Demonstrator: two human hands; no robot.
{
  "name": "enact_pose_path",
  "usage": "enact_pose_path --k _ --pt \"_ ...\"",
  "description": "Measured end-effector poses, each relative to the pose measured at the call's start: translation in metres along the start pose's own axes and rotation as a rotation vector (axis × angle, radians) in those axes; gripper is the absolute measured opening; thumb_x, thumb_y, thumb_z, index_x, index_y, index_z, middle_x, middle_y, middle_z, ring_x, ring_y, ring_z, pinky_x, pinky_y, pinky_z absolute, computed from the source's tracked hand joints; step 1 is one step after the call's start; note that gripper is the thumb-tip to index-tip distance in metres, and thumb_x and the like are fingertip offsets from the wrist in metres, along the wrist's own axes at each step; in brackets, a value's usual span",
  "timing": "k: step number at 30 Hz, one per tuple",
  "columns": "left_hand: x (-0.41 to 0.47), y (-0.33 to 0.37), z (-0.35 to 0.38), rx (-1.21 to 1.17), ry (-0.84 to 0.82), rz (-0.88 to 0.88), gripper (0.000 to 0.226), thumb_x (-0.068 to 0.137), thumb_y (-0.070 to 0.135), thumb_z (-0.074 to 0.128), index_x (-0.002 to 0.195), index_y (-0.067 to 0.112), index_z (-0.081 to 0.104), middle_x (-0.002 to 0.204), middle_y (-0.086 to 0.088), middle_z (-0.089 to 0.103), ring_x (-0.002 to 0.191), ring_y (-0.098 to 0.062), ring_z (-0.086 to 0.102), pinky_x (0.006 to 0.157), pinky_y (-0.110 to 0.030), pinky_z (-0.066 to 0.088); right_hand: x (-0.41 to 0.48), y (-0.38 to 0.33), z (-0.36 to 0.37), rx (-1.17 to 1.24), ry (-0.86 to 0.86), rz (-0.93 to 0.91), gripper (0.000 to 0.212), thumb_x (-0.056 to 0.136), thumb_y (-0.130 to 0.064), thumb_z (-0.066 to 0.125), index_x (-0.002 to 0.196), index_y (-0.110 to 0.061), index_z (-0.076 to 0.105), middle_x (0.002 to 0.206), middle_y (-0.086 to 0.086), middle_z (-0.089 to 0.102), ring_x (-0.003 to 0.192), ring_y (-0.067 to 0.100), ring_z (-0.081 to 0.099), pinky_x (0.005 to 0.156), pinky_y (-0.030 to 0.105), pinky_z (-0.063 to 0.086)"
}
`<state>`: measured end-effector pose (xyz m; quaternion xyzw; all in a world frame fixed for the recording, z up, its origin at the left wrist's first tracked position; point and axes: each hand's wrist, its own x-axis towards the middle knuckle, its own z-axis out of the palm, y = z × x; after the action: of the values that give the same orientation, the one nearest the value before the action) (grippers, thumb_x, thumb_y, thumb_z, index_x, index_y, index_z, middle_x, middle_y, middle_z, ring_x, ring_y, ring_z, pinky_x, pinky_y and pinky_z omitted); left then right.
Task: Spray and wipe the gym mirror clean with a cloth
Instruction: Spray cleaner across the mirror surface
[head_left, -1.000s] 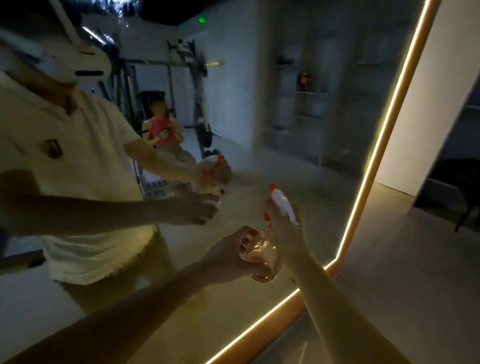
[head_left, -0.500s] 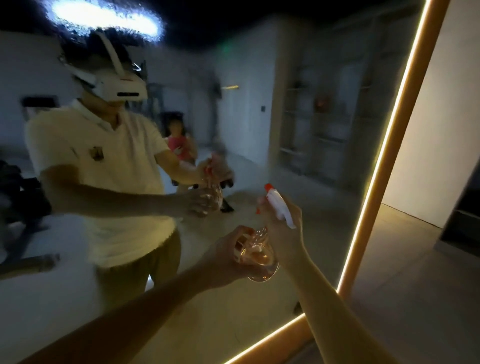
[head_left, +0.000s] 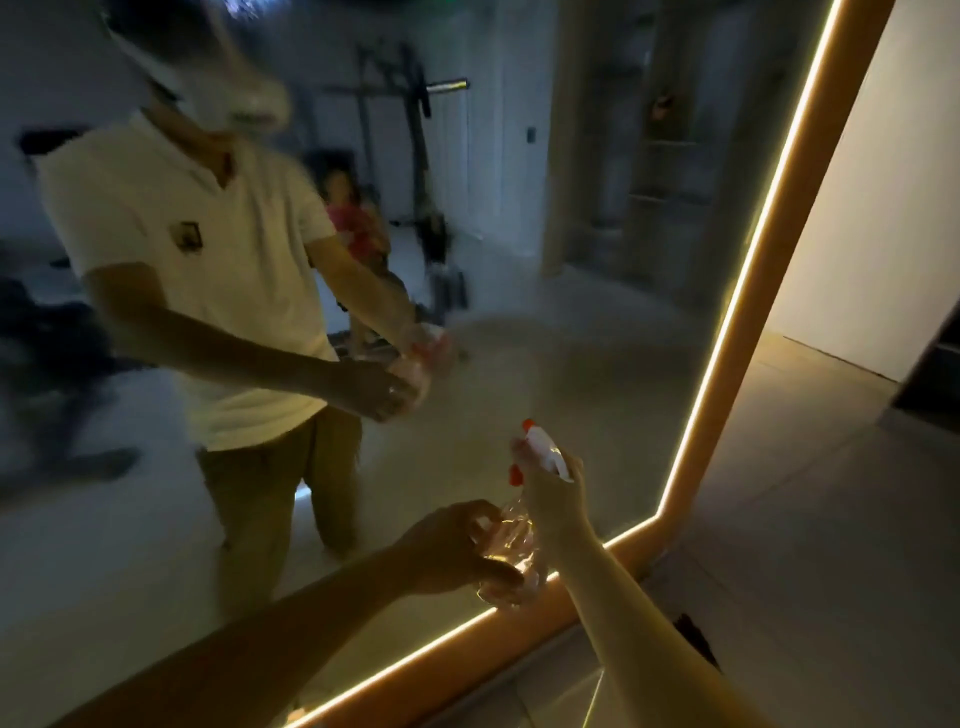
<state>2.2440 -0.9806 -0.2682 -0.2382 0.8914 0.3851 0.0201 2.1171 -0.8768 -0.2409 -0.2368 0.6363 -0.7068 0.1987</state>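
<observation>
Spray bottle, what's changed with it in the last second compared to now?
The spray bottle has dipped lower, nearer the bottom frame of the mirror, and a pale haze now spreads on the glass above its nozzle. Unchanged: the right grip holds the trigger neck and the left grip cups the clear body. No cloth shows.

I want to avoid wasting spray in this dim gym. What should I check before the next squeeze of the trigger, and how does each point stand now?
1. Right hand grips the white head of the clear plastic spray bottle: ok.
2. Left hand holds the bottle's body: ok.
3. Red nozzle faces the large light-framed gym mirror: ok.
4. Liquid left in the bottle: cannot tell.
5. Cloth in hand: not ok, both hands hold the bottle.
</observation>
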Motion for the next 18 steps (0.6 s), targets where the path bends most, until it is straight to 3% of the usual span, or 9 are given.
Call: enact_pose_path --k 3,6,9,11,15,18 --pt "0.006 -0.009 0.019 0.016 -0.071 -0.098 0.117 0.038 0.091 0.076 0.139 0.036 0.058 0.127 0.011 0.069 0.112 -0.011 0.068 0.104 -0.039 0.055 0.007 0.031 -0.008 0.019 -0.010 0.127 0.024 0.101 -0.019 0.065 0.080 -0.008 0.061 0.070 0.011 0.052 0.067 0.021 0.050 0.063 0.027 0.043" --pt "0.012 -0.017 0.037 0.027 -0.126 -0.190 0.096 0.061 0.076 0.086 0.142 0.036 0.056 0.130 0.012 0.065 0.117 -0.013 0.065 0.107 -0.034 0.051 0.011 0.065 -0.015 0.063 -0.045 0.237 0.008 0.100 -0.027 0.068 0.103 -0.020 0.069 0.084 0.009 0.065 0.080 0.020 0.061 0.075 0.033 0.048" --pt "0.019 -0.026 0.055 0.044 -0.175 -0.273 0.073 0.084 0.046 0.085 0.147 0.028 0.055 0.140 0.004 0.063 0.125 -0.016 0.062 0.103 -0.026 0.049 0.012 0.100 -0.022 0.076 -0.046 0.342 0.027 0.100 -0.033 0.066 0.111 -0.008 0.067 0.088 0.011 0.065 0.085 0.025 0.062 0.075 0.034 0.050" --pt "0.021 -0.033 0.069 0.044 -0.194 -0.305 0.075 0.080 0.050 0.087 0.145 0.028 0.057 0.136 0.005 0.066 0.120 -0.015 0.065 0.099 -0.025 0.051 0.010 0.117 -0.026 0.127 -0.013 0.403 0.025 0.101 -0.033 0.064 0.105 -0.008 0.065 0.084 0.010 0.061 0.081 0.025 0.059 0.071 0.030 0.049" --pt "0.023 -0.040 0.090 0.047 -0.255 -0.366 0.070 0.082 0.048 0.087 0.142 0.025 0.059 0.134 0.001 0.067 0.115 -0.014 0.065 0.099 -0.027 0.050 0.004 0.147 -0.037 0.246 0.088 0.540 0.030 0.100 -0.026 0.068 0.126 -0.012 0.065 0.084 0.010 0.064 0.077 0.020 0.061 0.068 0.029 0.051" --pt "0.029 -0.042 0.102 0.053 -0.299 -0.389 0.072 0.080 0.050 0.086 0.142 0.024 0.060 0.137 0.000 0.065 0.118 -0.017 0.063 0.101 -0.028 0.048 0.000 0.165 -0.047 0.307 0.101 0.608 0.039 0.098 -0.023 0.070 0.132 -0.004 0.063 0.089 0.012 0.068 0.081 0.022 0.065 0.071 0.031 0.050"
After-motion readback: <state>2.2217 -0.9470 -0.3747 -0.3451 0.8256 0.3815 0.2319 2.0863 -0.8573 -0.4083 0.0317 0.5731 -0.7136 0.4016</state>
